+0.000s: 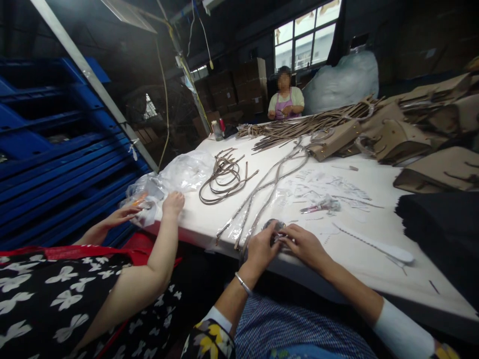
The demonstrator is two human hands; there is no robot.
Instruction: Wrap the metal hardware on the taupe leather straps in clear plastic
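Together, at the near edge of the smooth white table [198, 218], the left hand [262, 251] and right hand [305, 244] pinch a dark roundish piece [275, 227]. Long greyish straps [269, 187] in crinkled clear film stretch away beyond it.

Small round item [275, 228] is mostly covered by the fingers of left hand [262, 248] and right hand [305, 243]; type can't be told. Orange bit [139, 200] at the co-worker's hand [121, 215] is too small to identify. Black fabric [441, 234] and tan bags [437, 174] are cut off by the right edge. Far person [286, 98] is hidden from the chest down behind the table [194, 219].
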